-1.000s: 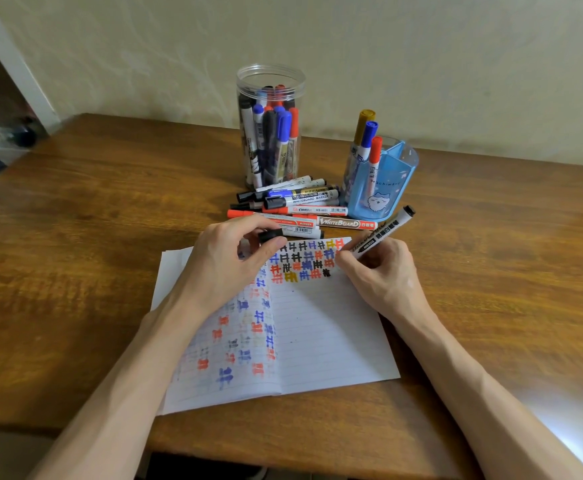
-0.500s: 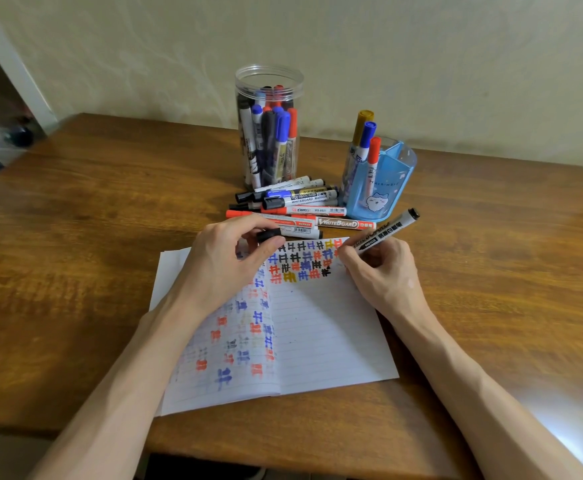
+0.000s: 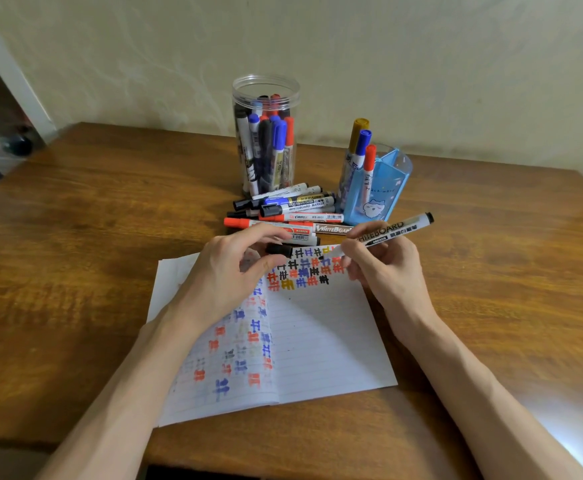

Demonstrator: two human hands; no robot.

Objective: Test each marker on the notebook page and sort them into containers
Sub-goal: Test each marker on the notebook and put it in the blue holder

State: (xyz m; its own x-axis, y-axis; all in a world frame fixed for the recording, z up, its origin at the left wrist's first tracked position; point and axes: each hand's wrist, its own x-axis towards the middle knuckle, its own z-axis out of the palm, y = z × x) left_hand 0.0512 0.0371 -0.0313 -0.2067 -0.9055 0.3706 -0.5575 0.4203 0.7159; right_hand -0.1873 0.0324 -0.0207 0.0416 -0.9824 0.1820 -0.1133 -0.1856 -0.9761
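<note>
On the wooden table [image 3: 75, 237], we note both forearms cut off by the lower edge. The left hand [image 3: 227, 271] covers the upper left page of the notebook [image 3: 318, 341], and both hands hide part of the loose markers [image 3: 293, 213] lying behind it. We cannot tell whether the nib touches the paper.

The clear jar [image 3: 266, 140] holds upright markers with black, blue and red caps; their labels are unreadable. The blue holder [image 3: 383, 188] holds three, capped gold, blue and red.

The left thumb and fingers pinch a black cap [image 3: 279, 250]. The right hand [image 3: 383, 271] grips the uncapped marker [image 3: 394, 230], printed "WHITEBOARD", with its nib at the right page's top rows of marks. One loose marker reads "WHITEBOARD MARKER".
</note>
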